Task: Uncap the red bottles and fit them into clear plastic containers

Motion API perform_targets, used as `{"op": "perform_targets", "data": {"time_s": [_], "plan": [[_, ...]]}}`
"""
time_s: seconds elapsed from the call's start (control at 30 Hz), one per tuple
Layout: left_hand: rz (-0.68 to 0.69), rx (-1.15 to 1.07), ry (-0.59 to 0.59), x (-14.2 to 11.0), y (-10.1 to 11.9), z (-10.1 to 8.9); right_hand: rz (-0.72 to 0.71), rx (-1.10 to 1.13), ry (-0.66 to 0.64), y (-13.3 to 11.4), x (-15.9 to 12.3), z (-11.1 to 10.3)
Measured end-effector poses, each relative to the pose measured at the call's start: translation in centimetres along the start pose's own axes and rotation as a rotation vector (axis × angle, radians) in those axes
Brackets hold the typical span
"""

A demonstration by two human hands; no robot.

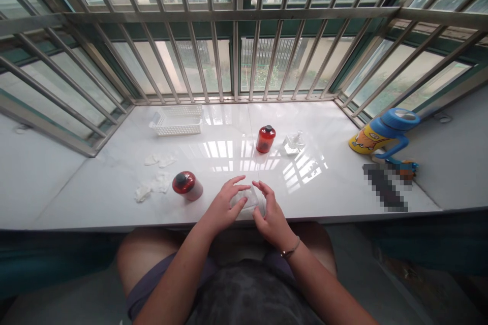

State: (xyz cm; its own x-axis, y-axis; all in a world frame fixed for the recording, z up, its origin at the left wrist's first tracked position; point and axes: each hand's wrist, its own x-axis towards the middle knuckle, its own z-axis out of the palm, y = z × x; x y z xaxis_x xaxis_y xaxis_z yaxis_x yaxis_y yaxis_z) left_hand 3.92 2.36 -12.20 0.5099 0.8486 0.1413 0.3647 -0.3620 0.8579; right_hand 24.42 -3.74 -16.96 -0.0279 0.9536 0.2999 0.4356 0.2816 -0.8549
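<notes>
Close to the counter's front edge, a clear see-through object [249,196] lies between my hands; its kind is hard to make out. My left hand [227,202] is at its left side, fingers apart and curved, with the thumb over the object. On the other side is my right hand [270,212], fingers and thumb spread. Neither hand visibly grips it; whether fingertips touch it I cannot tell. To the left stands a red translucent bottle [192,189] with a black cap. A second red bottle [266,140] is farther back, beside a small clear glass container [293,143].
A white perforated basket [177,129] sits at the back left. Crumpled white tissues [158,183] lie at the left. At the right are a blue-and-yellow flask [371,134] and a blurred-out dark item [385,188]. Metal bars [236,61] line the window behind.
</notes>
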Motion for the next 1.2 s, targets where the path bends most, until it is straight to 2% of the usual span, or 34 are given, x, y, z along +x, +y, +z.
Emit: {"op": "perform_targets", "data": {"time_s": [0.07, 0.27, 0.5, 0.67, 0.93, 1.2], "plan": [[0.014, 0.005, 0.028, 0.2, -0.1, 0.1, -0.006, -0.013, -0.003, 0.1, -0.1, 0.1], [-0.005, 0.031, 0.015, 0.5, -0.4, 0.4, -0.013, -0.028, 0.009, -0.1, 0.0, 0.2], [-0.081, -0.133, 0.169, -0.3, -1.3, 0.7, -0.024, -0.068, 0.078, -1.0, 1.3, 0.5], [-0.176, -0.072, 0.089, -1.1, -1.7, 1.0, 0.003, -0.074, 0.133, -1.3, 2.9, 1.0], [-0.181, 0.001, 0.118, -1.3, -2.1, 2.1, 0.053, 0.106, 0.164, -4.0, 3.2, -1.3], [-0.225, -0.021, 0.132, -1.3, -1.8, 1.9, 0.091, 0.199, 0.162, -4.5, 3.1, -2.4]]}}
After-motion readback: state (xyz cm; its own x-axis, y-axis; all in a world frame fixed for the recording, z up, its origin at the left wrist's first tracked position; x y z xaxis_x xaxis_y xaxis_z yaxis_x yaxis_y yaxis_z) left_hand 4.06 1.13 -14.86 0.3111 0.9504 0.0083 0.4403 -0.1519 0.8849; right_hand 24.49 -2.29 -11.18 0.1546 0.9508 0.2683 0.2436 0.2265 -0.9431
